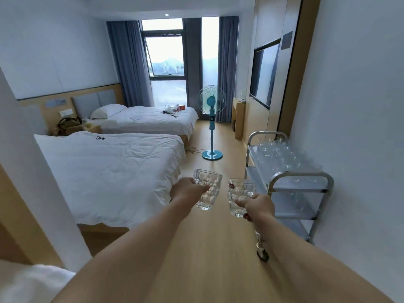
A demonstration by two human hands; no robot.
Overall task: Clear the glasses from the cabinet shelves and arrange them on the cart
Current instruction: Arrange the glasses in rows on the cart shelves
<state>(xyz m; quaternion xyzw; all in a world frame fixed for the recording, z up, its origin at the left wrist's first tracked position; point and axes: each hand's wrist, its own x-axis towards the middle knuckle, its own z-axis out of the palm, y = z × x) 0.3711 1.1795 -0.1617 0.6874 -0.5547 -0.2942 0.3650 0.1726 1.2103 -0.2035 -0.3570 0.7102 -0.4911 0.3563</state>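
Both arms reach forward, each carrying a glass toward the cart (pixel 300 179) by the right wall. The left hand (pixel 189 191) is curled round a dimpled mug (pixel 207 189), tilted slightly; the right hand (pixel 258 207) grips a second mug (pixel 238 196), which bears a small red label. This looks like the carrying step: both glasses are in the air over the floor, short of the cart. Next comes setting them down on the top shelf, which calls for finding a free spot among the glasses (pixel 276 153) crowded there without knocking any. Those glasses blur together, so their count is unclear, and there seem to be more on the lower shelves. The cabinet is out of view.
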